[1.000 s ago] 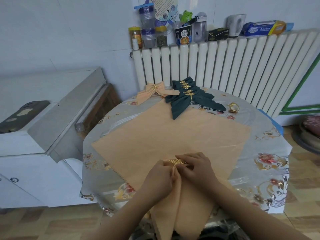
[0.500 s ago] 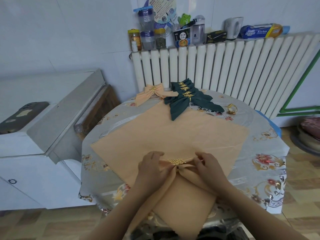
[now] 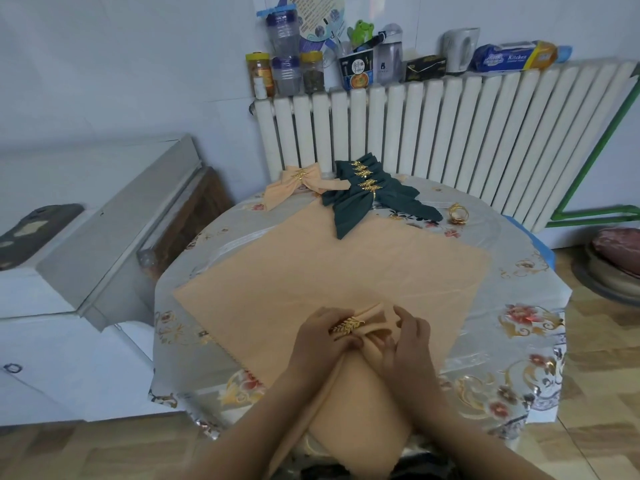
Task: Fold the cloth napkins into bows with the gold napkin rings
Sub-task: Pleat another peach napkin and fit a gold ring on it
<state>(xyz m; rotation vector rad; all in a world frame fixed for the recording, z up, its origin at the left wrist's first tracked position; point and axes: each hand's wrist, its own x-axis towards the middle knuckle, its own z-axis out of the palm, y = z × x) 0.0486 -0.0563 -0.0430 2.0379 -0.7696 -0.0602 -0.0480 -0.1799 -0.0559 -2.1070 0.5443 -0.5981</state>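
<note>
At worktop's near edge: left hand gripping gold ring around gathered peach napkin, right hand fingers curled into the folds. Likely risk: ring sliding off-centre, leaving uneven loops, or the hanging tail dragging folds loose.

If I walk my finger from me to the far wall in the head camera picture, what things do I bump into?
The peach napkin being folded → gold ring in the left hand → flat peach cloth → green bows → radiator → jars on top.

three peach napkins, five rings
</note>
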